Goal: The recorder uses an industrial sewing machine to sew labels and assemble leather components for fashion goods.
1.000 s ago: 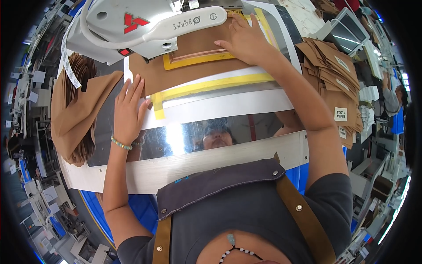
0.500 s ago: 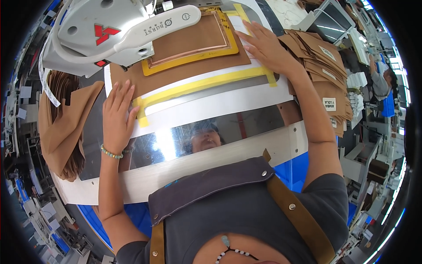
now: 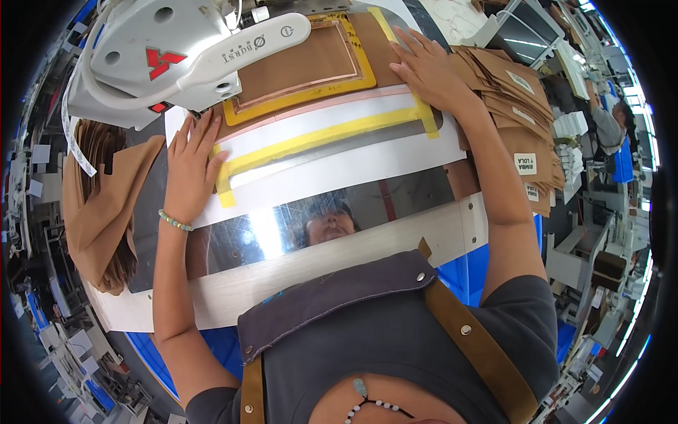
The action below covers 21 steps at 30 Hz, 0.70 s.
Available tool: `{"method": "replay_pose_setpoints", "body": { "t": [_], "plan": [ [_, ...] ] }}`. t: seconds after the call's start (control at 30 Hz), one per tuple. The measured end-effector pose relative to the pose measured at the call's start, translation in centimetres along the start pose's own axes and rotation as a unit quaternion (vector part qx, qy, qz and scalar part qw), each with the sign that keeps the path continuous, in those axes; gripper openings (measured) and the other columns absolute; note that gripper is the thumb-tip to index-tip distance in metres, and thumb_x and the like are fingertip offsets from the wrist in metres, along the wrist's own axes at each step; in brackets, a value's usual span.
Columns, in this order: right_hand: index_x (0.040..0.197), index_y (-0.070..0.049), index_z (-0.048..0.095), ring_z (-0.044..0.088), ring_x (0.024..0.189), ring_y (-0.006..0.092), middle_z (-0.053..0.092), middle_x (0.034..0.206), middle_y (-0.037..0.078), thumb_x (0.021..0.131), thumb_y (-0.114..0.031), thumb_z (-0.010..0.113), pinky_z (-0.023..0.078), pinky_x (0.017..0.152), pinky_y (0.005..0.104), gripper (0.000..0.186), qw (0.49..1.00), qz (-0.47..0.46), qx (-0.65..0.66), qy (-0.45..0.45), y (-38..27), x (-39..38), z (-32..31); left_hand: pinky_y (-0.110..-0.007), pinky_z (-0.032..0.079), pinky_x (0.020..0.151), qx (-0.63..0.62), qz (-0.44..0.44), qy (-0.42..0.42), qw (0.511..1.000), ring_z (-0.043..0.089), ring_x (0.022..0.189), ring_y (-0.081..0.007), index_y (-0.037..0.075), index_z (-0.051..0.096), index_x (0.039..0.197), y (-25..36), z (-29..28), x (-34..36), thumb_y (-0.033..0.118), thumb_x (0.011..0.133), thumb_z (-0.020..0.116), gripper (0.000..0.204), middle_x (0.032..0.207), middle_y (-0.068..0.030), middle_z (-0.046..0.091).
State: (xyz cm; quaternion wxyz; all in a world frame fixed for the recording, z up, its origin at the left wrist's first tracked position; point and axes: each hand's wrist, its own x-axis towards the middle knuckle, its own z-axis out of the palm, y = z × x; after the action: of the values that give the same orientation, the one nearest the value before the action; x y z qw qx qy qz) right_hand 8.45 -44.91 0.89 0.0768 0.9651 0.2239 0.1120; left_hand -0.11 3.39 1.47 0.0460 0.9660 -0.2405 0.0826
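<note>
My left hand (image 3: 191, 166) lies flat, its fingertips at the left edge of a flat brown piece (image 3: 296, 63). My right hand (image 3: 432, 74) rests with fingers spread on the piece's right side, beside a strip of yellow tape (image 3: 381, 25). Over the brown piece sits a yellow frame (image 3: 311, 93) with a coppery inner border. The white arm of a sewing machine (image 3: 134, 56) covers part of the far left. Beneath lies a white sheet (image 3: 325, 173) bearing a long yellow tape line (image 3: 318, 138).
At the left, a bundle of folded brown pieces (image 3: 106, 205) leans by the machine. Stacked brown pieces with white labels (image 3: 522, 127) stand at the right. A shiny metal plate (image 3: 247, 244) borders the white sheet on my side. A screen (image 3: 526, 35) stands at the far right.
The brown piece has moved right and away from me, baring a reddish line along its near edge. Both hands have shifted slightly, staying flat.
</note>
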Motion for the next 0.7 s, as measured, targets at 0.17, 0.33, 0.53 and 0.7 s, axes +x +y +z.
{"method": "replay_pose_setpoints", "body": {
  "t": [0.17, 0.33, 0.53, 0.7],
  "plan": [
    [0.161, -0.008, 0.041, 0.026, 0.158, 0.0312, 0.033, 0.171, 0.007, 0.112, -0.039, 0.042, 0.022, 0.127, 0.0501, 0.058, 0.995, -0.046, 0.094, 0.008, -0.8, -2.6, -1.6, -0.052, 0.027, 0.124, -0.011, 0.006, 0.022, 1.0, 0.034, 0.154, -0.0358, 0.011, 0.05, 0.157, -0.2, -0.1, -0.5, 0.027, 0.102, 0.059, 0.058, 0.164, -0.0076, 0.046],
    [0.158, -0.007, 0.044, 0.027, 0.158, 0.032, 0.036, 0.169, 0.009, 0.112, -0.044, 0.043, 0.022, 0.126, 0.0562, 0.06, 0.99, -0.07, 0.12, 0.011, -3.2, -3.3, -1.3, -0.051, 0.028, 0.123, -0.005, 0.025, 0.035, 0.999, 0.037, 0.152, -0.0365, 0.01, 0.05, 0.156, -0.3, 0.3, -0.3, 0.028, 0.103, 0.059, 0.057, 0.16, -0.0092, 0.05],
    [0.161, -0.007, 0.039, 0.024, 0.159, 0.0316, 0.03, 0.172, 0.008, 0.111, -0.047, 0.045, 0.02, 0.127, 0.0564, 0.064, 0.996, -0.017, 0.081, -0.015, -4.7, -3.8, -1.3, -0.049, 0.032, 0.121, 0.046, 0.029, 0.016, 0.998, 0.041, 0.15, -0.037, 0.008, 0.056, 0.15, -1.7, 0.3, 1.3, 0.028, 0.101, 0.062, 0.053, 0.155, -0.0107, 0.054],
    [0.16, -0.005, 0.041, 0.025, 0.158, 0.0334, 0.03, 0.172, 0.009, 0.111, -0.047, 0.045, 0.02, 0.127, 0.0566, 0.064, 0.992, 0.005, 0.094, 0.081, -3.6, -4.8, -2.8, -0.048, 0.034, 0.12, 0.008, 0.04, 0.044, 0.998, 0.042, 0.149, -0.0337, 0.009, 0.06, 0.146, -0.5, -0.6, -0.9, 0.023, 0.099, 0.065, 0.049, 0.155, -0.0078, 0.056]
  ]
}}
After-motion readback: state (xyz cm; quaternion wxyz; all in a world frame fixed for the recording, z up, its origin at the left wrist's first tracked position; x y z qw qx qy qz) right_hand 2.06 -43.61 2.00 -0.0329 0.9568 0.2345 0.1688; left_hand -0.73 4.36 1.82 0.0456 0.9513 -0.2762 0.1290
